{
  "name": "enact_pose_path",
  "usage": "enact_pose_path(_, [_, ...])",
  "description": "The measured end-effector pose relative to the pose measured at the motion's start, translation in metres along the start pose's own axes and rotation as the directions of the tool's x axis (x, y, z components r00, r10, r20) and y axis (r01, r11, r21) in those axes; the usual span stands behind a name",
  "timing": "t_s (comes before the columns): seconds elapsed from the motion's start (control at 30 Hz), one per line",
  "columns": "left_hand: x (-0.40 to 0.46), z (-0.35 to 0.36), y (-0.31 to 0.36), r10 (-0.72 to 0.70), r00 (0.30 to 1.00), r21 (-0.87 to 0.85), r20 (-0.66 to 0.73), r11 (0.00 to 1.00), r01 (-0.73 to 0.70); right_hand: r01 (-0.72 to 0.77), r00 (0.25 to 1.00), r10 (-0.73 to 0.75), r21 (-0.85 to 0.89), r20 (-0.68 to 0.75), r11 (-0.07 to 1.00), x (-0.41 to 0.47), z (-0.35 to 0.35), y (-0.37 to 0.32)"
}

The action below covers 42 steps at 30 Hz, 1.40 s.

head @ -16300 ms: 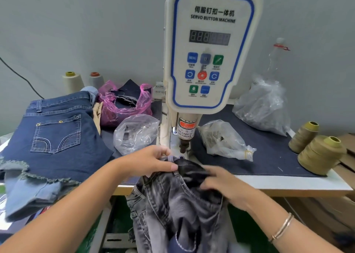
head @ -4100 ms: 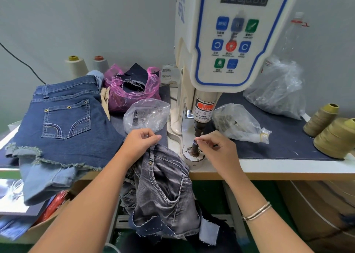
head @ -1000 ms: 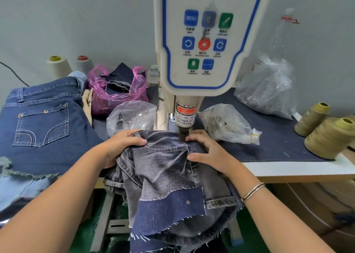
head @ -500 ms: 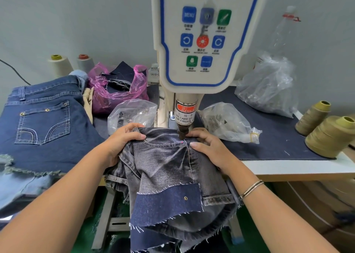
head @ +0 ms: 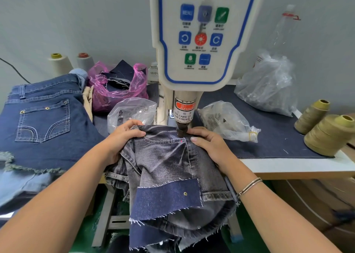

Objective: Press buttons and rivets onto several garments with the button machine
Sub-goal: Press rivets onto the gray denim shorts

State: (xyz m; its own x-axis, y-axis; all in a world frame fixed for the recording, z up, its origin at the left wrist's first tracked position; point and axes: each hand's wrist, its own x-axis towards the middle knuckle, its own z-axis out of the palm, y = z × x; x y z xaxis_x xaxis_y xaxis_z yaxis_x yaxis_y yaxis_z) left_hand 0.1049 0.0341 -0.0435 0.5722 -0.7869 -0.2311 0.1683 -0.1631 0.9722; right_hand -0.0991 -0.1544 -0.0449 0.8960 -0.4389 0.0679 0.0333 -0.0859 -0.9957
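A grey denim garment (head: 165,162) with a dark blue patch (head: 165,199) lies spread under the punch (head: 181,130) of the white servo button machine (head: 201,41). A red laser dot shows on the fabric just below the punch. My left hand (head: 124,135) grips the garment's upper left edge, fingers curled over the fabric. My right hand (head: 207,143) holds the fabric right beside the punch, thumb on top. One rivet sits on the blue patch.
Blue denim shorts (head: 44,122) lie at the left. A pink bag (head: 115,85) of scraps and clear bags (head: 132,110) (head: 224,122) (head: 267,85) of hardware flank the machine. Thread cones (head: 326,133) stand at the right, two pale ones (head: 59,62) at the back left.
The view has shifted slightly closer. Both hands have nudged the grey garment a little, keeping the pocket corner under the punch.
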Motion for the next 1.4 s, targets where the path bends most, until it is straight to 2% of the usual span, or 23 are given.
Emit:
enact_pose_path(0.7, [0.002, -0.001, -0.002, -0.004, 1.000, -0.058, 0.024, 0.998, 0.006, -0.004, 1.000, 0.004, 0.041, -0.002, 0.999, -0.001, 0.001, -0.001])
enact_pose_path(1.0, [-0.001, -0.001, -0.003, 0.019, 0.999, -0.022, 0.026, 1.000, -0.018, -0.023, 0.999, 0.022, 0.035, 0.032, 0.999, -0.004, -0.002, -0.001])
enact_pose_path(1.2, [-0.009, 0.005, -0.002, 0.041, 0.997, 0.058, 0.059, 0.997, -0.044, -0.009, 0.997, -0.003, 0.148, 0.081, 0.989, -0.009, -0.002, -0.001])
enact_pose_path(1.27, [-0.013, 0.008, 0.000, 0.052, 0.991, 0.097, 0.123, 0.993, -0.064, -0.010, 0.993, -0.002, 0.108, 0.119, 0.994, -0.015, -0.001, -0.002])
enact_pose_path(1.33, [-0.017, 0.013, 0.003, 0.041, 0.988, 0.151, 0.150, 0.986, -0.064, 0.006, 0.985, -0.002, -0.025, 0.170, 1.000, -0.023, -0.001, -0.005])
enact_pose_path(1.4, [-0.019, 0.015, 0.005, 0.024, 0.989, 0.182, 0.146, 0.982, -0.051, 0.072, 0.990, -0.049, -0.175, 0.131, 0.982, -0.029, -0.005, -0.013])
